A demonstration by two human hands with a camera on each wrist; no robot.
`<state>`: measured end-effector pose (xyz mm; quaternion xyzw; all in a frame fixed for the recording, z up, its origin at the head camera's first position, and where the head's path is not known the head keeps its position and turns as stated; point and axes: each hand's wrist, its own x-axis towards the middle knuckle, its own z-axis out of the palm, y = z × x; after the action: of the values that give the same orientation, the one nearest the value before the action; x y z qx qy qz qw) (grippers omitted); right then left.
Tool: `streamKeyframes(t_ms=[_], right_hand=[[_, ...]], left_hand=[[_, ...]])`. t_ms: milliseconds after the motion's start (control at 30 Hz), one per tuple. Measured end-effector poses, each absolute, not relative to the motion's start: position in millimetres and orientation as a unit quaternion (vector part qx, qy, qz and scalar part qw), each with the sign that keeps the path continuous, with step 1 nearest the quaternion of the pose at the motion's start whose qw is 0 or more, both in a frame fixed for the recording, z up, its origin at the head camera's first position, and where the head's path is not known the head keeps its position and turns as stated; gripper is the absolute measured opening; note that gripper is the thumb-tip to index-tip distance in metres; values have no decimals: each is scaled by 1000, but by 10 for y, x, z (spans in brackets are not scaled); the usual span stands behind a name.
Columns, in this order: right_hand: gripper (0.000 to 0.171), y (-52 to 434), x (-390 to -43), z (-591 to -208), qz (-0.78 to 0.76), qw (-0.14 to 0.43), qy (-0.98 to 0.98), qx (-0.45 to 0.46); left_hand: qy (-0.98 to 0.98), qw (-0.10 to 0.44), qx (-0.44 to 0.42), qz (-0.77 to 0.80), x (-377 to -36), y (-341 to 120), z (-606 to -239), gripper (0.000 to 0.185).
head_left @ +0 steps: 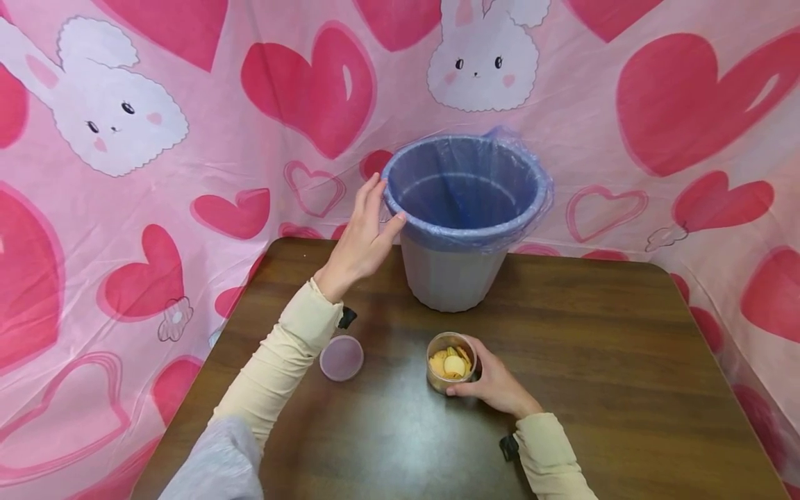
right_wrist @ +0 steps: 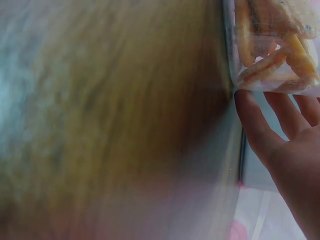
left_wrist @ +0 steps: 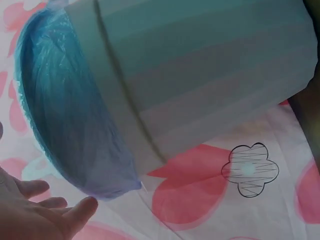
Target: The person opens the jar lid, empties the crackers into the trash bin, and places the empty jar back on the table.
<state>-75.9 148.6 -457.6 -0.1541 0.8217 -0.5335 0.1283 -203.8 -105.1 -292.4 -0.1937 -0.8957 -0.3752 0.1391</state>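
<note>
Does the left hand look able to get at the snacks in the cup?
Probably yes: the left hand seems empty, and the right hand holds the cup by its side, leaving the snacks uncovered.

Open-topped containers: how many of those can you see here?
2: the lined bin, standing toward the table's far edge, and the clear snack tub, held in the right hand in front of it. The bin's bottom isn't fully visible, so others could be hidden inside.

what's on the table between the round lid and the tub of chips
Nothing but bare tabletop: the head view shows an uncovered stretch of brown wood between the lid and the tub.
</note>
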Motion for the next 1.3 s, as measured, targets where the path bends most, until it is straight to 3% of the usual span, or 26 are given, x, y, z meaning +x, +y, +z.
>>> streamKeyframes(t_ms=[200, 500, 800, 1033, 1300], right_hand=[[90, 1498, -761, -4585, -533, 132, 821, -155], [91, 1528, -835, -4898, -524, 111, 830, -153], [90, 1572, -852, -4960, -537, 122, 821, -153], [91, 1549, -842, -4937, -532, 118, 825, -150], [89, 1515, -775, -4648, -539, 129, 818, -153]], left_hand=[[-907, 153, -202, -337, -2143, -933, -2879, 71], [-920, 132, -178, -323, -2278, -809, -2889, 72], [-926, 118, -150, -327, -2366, -733, -2878, 75], [-918, 102, -120, -364, -2434, -652, -2819, 68], [-940, 67, -109, -317, -2454, -640, -2776, 76]])
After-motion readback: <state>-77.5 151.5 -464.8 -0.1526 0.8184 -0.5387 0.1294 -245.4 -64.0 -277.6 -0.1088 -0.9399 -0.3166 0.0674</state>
